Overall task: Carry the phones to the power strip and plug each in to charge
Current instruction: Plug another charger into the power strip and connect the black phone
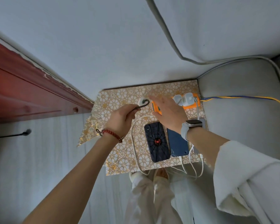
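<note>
Here the left hand (pixel 120 120) is curled into a fist-like grip around a dark braided cable (pixel 138 109), whose hooked end curves up toward a small white round adapter (pixel 143 101) at the far left of the desk (pixel 120 159). The left forearm stretches in from the near left, with a red beaded bracelet (pixel 111 133) on the wrist. The right hand (pixel 168 112) reaches far and flat, fingers spread wide and blurred, palm down over the left end of the orange power strip (pixel 191 105); whether it grips anything cannot be told. Its wrist carries a smartwatch (pixel 191 125) on a pale band, with a loose white sleeve (pixel 242 175) behind.

The desk is covered in a glossy sheet with gold floral print. Two phones lie face down, side by side and near its middle: one in a black spider-web case (pixel 157 141), then a dark blue phone (pixel 178 143) to its right. White charging cables (pixel 192 165) loop off the near edge. White chargers (pixel 184 99) sit in the strip. A grey cushioned sofa (pixel 241 110) closes off the right edge; bare desk lies open at the near left.
</note>
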The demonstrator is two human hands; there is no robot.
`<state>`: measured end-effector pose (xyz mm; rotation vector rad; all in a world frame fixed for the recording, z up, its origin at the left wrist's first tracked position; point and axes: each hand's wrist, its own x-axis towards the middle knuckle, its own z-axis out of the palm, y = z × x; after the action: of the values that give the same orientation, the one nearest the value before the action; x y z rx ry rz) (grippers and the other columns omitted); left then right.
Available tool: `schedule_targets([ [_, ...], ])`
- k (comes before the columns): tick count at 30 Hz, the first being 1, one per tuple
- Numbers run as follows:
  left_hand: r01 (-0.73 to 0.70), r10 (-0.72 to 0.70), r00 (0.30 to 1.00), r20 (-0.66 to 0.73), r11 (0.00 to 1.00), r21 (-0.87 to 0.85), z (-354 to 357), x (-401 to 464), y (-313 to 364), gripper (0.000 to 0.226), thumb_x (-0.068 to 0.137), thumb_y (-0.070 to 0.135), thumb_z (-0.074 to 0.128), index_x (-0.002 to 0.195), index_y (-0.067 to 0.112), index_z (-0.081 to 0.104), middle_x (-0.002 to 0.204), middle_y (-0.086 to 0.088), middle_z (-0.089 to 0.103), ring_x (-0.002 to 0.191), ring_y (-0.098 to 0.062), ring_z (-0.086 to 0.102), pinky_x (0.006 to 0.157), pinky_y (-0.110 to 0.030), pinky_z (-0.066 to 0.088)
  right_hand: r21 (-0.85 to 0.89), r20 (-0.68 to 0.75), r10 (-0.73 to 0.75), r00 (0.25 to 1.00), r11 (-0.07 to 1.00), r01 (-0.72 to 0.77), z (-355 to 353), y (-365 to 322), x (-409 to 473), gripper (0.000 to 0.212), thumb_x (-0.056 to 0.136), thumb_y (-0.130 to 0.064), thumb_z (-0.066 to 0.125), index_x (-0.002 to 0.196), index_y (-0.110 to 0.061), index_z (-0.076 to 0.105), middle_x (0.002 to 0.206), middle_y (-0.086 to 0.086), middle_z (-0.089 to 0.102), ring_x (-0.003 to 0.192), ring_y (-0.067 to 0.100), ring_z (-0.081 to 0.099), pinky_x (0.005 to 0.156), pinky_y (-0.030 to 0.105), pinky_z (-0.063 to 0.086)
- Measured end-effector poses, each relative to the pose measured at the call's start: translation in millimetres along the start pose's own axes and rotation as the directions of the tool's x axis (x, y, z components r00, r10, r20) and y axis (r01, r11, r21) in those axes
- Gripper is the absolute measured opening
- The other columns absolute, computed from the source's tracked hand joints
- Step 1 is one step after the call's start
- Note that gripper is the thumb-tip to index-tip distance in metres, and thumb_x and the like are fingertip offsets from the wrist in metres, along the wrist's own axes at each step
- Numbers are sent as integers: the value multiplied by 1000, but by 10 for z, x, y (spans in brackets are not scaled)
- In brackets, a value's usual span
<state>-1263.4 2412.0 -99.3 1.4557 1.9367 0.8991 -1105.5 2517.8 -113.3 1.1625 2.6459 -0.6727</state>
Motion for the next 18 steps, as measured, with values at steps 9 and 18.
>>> schedule_targets([
  [9, -33, 31, 998, -60, 999, -38, -28, -100, 174, 23, 87, 8, 47, 99, 2, 66, 77, -15, 65, 65, -17, 53, 61, -24, 44, 19, 261, -164, 951, 986, 165, -51, -38, 31, 28, 87, -40, 46, 112, -29, 53, 94, -2, 58, 95, 20, 53, 86, 43, 43],
  [18, 173, -184, 948, -261, 983, -64, 45, -129, 221, 16, 86, 17, 57, 94, 7, 67, 80, 6, 59, 66, 5, 50, 61, 3, 38, 338, -67, -49, 997, 939, 69, -294, 101, 192, 26, 94, -19, 45, 93, 2, 61, 84, 21, 65, 70, 30, 56, 61, 35, 41],
])
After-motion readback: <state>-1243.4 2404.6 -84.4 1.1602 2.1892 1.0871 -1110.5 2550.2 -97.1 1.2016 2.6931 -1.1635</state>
